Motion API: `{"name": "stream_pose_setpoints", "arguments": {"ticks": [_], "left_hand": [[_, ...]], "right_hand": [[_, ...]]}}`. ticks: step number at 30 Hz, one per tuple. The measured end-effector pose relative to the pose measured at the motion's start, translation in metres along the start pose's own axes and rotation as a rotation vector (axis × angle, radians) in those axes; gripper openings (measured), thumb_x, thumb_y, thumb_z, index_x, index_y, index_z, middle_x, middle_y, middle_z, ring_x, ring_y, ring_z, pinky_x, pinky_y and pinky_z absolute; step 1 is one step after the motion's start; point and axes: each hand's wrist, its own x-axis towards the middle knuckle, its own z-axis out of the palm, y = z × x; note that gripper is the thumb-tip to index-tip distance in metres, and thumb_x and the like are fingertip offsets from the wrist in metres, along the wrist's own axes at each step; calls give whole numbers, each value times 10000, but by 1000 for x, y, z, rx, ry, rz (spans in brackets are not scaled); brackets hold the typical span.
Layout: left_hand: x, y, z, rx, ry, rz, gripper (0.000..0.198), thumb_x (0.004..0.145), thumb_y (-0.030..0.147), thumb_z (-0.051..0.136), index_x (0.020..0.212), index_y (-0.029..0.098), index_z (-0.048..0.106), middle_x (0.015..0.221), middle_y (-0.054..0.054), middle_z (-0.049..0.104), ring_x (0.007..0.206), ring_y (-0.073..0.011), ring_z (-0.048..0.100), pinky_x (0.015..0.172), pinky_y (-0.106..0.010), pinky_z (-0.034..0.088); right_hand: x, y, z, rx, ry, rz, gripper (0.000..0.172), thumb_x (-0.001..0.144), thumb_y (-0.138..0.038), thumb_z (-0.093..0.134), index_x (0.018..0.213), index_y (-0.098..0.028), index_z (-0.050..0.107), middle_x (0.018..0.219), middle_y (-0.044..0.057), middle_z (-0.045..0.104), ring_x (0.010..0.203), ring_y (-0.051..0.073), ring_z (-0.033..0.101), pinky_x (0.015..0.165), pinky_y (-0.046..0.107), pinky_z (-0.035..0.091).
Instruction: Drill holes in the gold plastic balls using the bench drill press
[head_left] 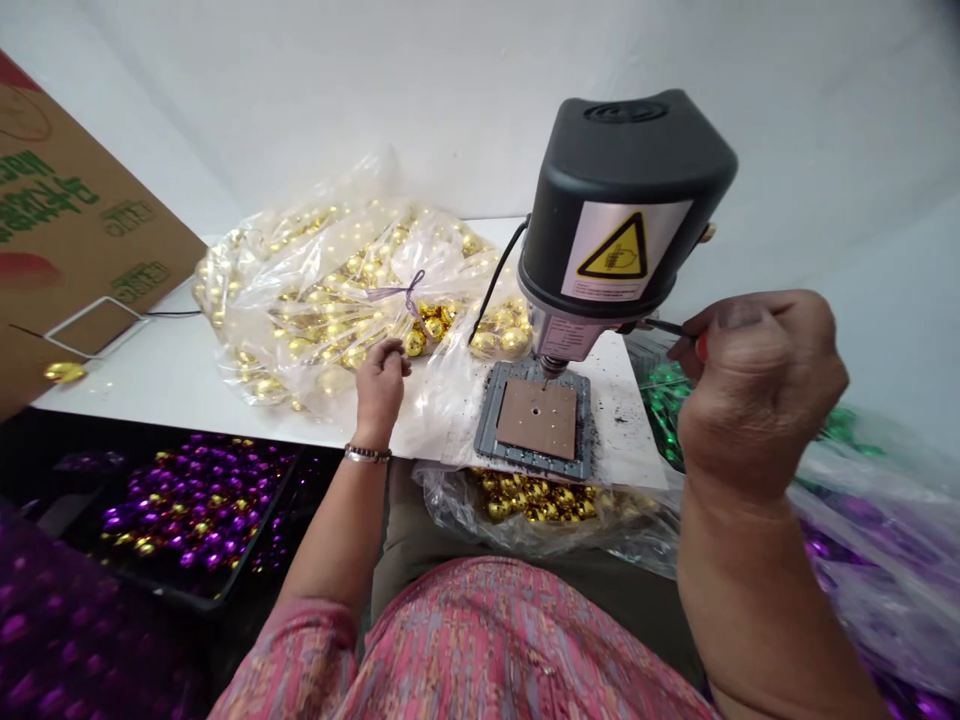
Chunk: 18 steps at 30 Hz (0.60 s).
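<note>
A small drill press (622,200) with a black housing and a yellow warning label stands on the white table. Under its chuck, a brown square board (537,418) with small holes rests on the grey base (487,425). My right hand (757,380) is closed around the feed lever (667,326) at the machine's right side. My left hand (384,385), fingers curled, is at the front of a clear plastic bag (315,290) full of shiny gold balls (433,328). Whatever its fingers hold, if anything, is hidden.
Gold balls fill an open plastic bag (540,497) below the table edge. A black bin (206,600) of purple and gold balls stands lower left. A cardboard box (90,200) is at left, near a loose gold ball (64,373). Green balls (664,405) and bagged purple balls (870,560) lie right.
</note>
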Motion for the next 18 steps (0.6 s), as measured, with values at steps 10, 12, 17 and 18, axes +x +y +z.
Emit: {"name": "stream_pose_setpoints", "arguments": {"ticks": [10,12,17,18], "left_hand": [[11,-14,-21,945,-345,126,416,793,67,480,1165,58,664,1168,-261,665,1180,-392,602,1049,-522,440],[11,-19,-32,1088,-409,110,377,778,63,506,1109,88,685,1109,-230,688,1124,-378,631,1008,-497,475],[13,-28,-38,1077,-390,121,468,692,66,600,1151,117,677,1210,-223,659,1054,-367,648,934,-480,510],[14,-27,-36,1007,-357,137,462,685,74,608,1139,119,683,1188,-218,665,1036,-361,650,918,-470,513]], "right_hand": [[-5,6,-3,1,-9,-27,388,911,-515,478,751,-178,585,636,-26,536,593,76,533,581,260,408],[-5,6,-3,-5,-1,-34,386,913,-510,475,751,-177,587,635,-25,539,580,70,519,567,253,397],[-8,8,-4,-9,-20,-63,394,913,-526,477,770,-184,612,625,-30,527,579,72,519,568,250,406],[-8,9,-4,-11,-19,-65,394,912,-527,477,772,-186,616,629,-30,527,584,77,521,573,254,411]]}}
